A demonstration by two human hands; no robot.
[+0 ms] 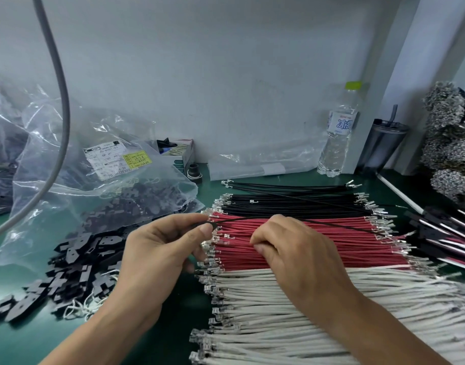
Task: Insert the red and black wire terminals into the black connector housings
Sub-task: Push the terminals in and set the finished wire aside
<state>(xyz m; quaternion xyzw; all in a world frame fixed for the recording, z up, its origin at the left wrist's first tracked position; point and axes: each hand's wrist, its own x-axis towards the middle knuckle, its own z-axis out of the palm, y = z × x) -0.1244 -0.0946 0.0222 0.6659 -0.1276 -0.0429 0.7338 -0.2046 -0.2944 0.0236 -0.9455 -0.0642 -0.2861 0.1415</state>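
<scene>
**Black wire seated, red next**

Left hand [160, 243] pinches a housing [199, 224] with one black wire [331, 222] in it, held above the red wires [318, 248]. Right hand [286, 246] curls onto the red wires, picking one. Loose housings [75, 262] left of them; many remain.

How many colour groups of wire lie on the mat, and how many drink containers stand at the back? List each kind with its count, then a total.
Black wire group: 1
Red wire group: 1
White wire group: 1
Water bottle: 1
Tumbler: 1
Total: 5
</scene>
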